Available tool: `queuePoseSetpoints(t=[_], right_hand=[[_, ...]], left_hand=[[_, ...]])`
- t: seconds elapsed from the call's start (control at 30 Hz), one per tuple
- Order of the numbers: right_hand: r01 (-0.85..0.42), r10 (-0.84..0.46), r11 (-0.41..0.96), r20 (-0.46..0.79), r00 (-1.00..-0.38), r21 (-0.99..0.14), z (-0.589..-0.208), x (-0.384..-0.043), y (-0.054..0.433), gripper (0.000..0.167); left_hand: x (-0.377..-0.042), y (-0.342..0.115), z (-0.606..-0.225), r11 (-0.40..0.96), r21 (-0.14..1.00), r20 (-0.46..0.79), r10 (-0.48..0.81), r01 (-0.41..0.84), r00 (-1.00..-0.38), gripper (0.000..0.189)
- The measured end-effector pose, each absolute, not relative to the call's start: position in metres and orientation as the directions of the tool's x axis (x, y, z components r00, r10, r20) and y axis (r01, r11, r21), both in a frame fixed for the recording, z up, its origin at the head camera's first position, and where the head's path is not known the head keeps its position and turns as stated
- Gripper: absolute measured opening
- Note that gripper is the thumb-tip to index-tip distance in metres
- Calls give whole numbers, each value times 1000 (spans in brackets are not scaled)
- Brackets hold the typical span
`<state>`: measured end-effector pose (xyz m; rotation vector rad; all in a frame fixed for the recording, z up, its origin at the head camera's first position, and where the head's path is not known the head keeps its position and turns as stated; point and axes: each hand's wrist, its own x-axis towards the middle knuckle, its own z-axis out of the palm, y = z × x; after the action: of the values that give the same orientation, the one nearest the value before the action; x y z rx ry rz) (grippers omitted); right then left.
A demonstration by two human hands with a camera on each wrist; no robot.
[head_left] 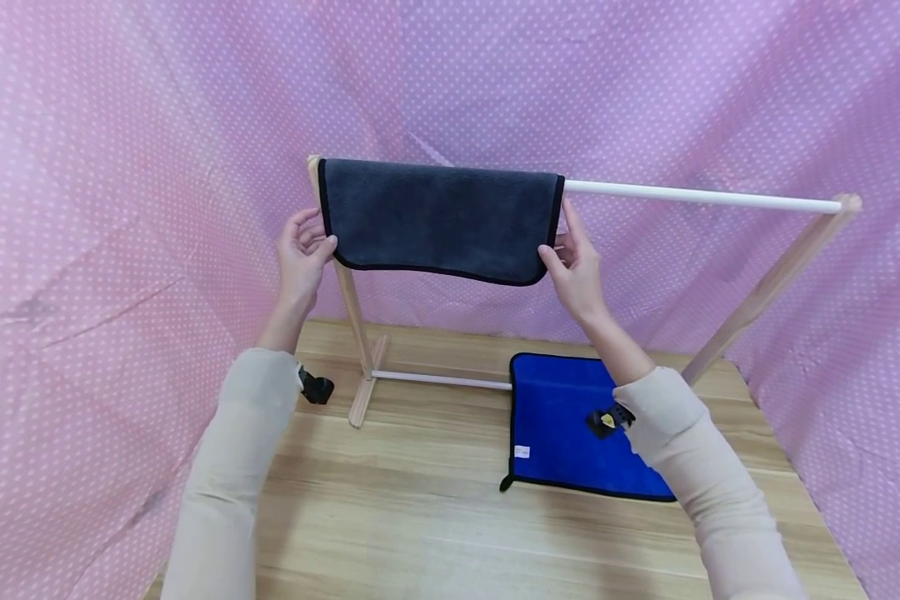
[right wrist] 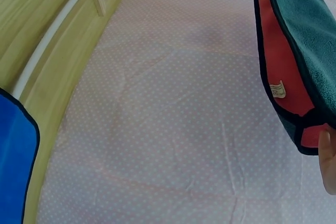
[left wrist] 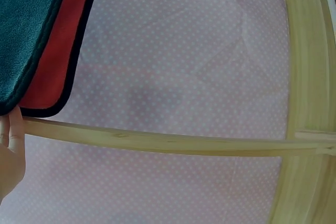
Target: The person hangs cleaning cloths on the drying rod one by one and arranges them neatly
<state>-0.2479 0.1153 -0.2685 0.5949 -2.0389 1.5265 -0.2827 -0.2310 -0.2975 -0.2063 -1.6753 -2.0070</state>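
Note:
A dark grey towel (head_left: 442, 221) with black edging hangs folded over the white top bar of a wooden rack, at its left end. Both wrist views show a red inner side (left wrist: 52, 51) behind the front flap; a small label (right wrist: 277, 89) shows in the right one. My left hand (head_left: 303, 254) pinches the front flap near its lower left corner, thumb in front. At the lower right corner my right hand (head_left: 579, 267) pinches the same flap, thumb in front and fingers partly hidden behind the cloth.
The white top bar (head_left: 697, 195) runs on to the right-hand post (head_left: 780, 279). A blue cloth (head_left: 562, 433) with black edging lies on the wooden table (head_left: 390, 508), partly under my right forearm. A lower bar (head_left: 442, 381) spans the rack's base. Pink dotted fabric (head_left: 645, 83) surrounds the table.

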Motion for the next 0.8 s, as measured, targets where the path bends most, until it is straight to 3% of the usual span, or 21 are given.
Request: queuePoseSetpoints(t=[0.43, 0.8], right_hand=[[-544, -159, 313, 522, -838, -779, -294, -245, 130, 57], [-536, -239, 294, 482, -843, -792, -318, -244, 145, 57]], left_hand=[[-271, -237, -341, -80, 896, 425, -129, 437, -896, 34], [-259, -239, -359, 109, 895, 446, -148, 434, -883, 43]])
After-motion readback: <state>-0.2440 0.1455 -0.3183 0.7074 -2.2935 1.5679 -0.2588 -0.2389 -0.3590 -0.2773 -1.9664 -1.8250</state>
